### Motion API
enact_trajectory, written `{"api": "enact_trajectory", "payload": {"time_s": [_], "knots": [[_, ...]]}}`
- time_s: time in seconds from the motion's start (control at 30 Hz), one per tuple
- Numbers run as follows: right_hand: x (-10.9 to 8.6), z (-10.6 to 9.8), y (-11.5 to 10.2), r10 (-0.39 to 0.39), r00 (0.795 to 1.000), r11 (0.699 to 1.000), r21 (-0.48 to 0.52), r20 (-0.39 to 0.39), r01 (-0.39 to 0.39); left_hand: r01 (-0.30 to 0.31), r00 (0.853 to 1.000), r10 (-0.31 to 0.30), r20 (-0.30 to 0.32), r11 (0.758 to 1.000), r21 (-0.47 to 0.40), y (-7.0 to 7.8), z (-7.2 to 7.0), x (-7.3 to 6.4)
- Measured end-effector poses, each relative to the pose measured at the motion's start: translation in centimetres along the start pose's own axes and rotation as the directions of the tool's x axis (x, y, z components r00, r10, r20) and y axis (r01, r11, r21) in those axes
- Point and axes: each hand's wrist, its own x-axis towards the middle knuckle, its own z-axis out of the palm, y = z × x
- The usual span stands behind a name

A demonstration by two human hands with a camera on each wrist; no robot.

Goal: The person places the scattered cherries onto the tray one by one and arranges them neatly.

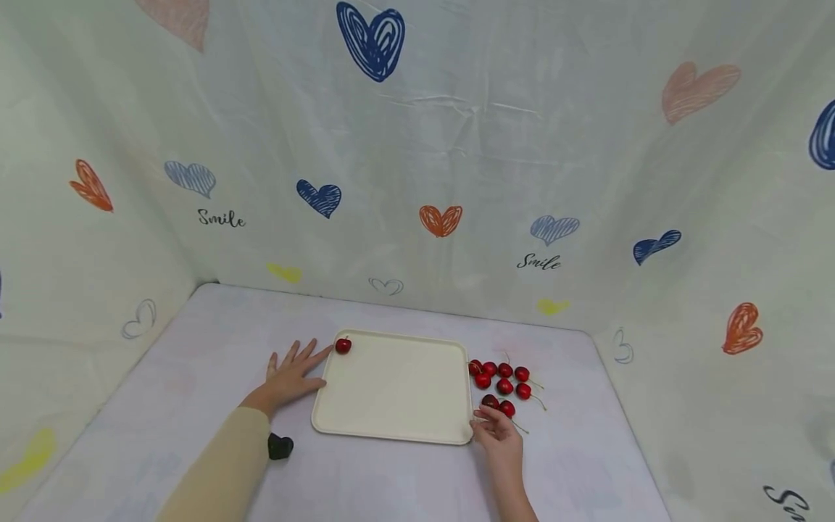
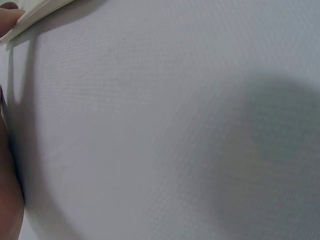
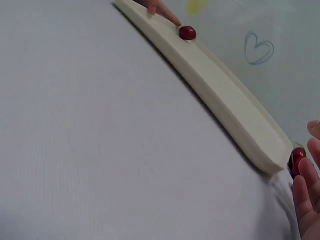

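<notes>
A cream rectangular tray [image 1: 398,388] lies on the table, with one red cherry [image 1: 343,346] at its far left corner. My left hand [image 1: 287,380] spreads its fingers at the tray's left edge, one fingertip close to that cherry. In the left wrist view only part of the left hand [image 2: 9,200] shows, near the tray rim [image 2: 42,11]. My right hand [image 1: 496,438] is by the tray's near right corner, fingers loosely bent and holding nothing visible. Several stemmed cherries [image 1: 504,386] lie just beyond it. The right wrist view shows its fingers [image 3: 301,197] beside the tray end.
A white cloth covers the table [image 1: 365,478], and a curtain [image 1: 404,145] printed with hearts hangs behind it and at both sides. A small dark object [image 1: 280,446] sits beside the left sleeve [image 1: 218,464].
</notes>
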Motion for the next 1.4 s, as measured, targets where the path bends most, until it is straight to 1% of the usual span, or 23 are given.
{"api": "enact_trajectory", "payload": {"time_s": [0.07, 0.2, 0.37, 0.47, 0.6, 0.77, 0.9, 1.03, 1.27, 1.4], "knots": [[0.2, -0.9, 0.4, 0.004, 0.999, 1.000, -0.018, -0.036, -0.005, 0.002, 1.000, -0.002, 0.005, 1.000, -0.008, 0.0, -0.1, 0.0], [0.6, -2.4, 0.7, -0.006, 0.995, 1.000, -0.022, -0.096, 0.004, 0.005, 1.000, -0.005, 0.011, 1.000, -0.010, -0.1, -0.1, 0.1], [1.4, -3.6, 0.8, -0.030, 0.984, 0.999, -0.039, -0.177, 0.023, 0.006, 1.000, -0.006, 0.022, 1.000, -0.016, -0.2, -0.2, 0.1], [2.2, -4.1, 1.0, -0.058, 0.977, 0.997, -0.068, -0.207, 0.045, 0.002, 1.000, -0.001, 0.027, 1.000, -0.029, -0.1, -0.3, 0.0], [3.1, -4.4, 1.2, -0.070, 0.979, 0.991, -0.125, -0.192, 0.046, 0.002, 1.000, -0.001, 0.025, 0.999, -0.039, -0.1, -0.4, -0.1], [3.8, -4.6, 1.2, -0.045, 0.987, 0.979, -0.206, -0.155, 0.013, 0.003, 1.000, -0.003, 0.020, 1.000, -0.014, -0.3, -0.1, 0.2], [4.1, -4.7, 1.1, -0.031, 0.990, 0.967, -0.256, -0.136, -0.005, 0.001, 1.000, -0.001, 0.016, 1.000, -0.018, -0.4, 0.2, 0.4], [4.4, -4.7, 1.3, -0.018, 0.992, 0.957, -0.290, -0.127, -0.020, 0.000, 1.000, 0.000, 0.011, 1.000, -0.018, -0.5, 0.2, 0.5], [4.7, -4.6, 1.8, -0.028, 0.990, 0.949, -0.315, -0.139, -0.017, 0.005, 1.000, -0.005, 0.013, 1.000, -0.010, -0.4, 0.1, 0.4], [4.6, -4.6, 2.0, -0.021, 0.988, 0.944, -0.329, -0.153, -0.031, -0.005, 1.000, 0.005, 0.010, 0.999, -0.035, -0.1, 0.0, 0.2]]}}
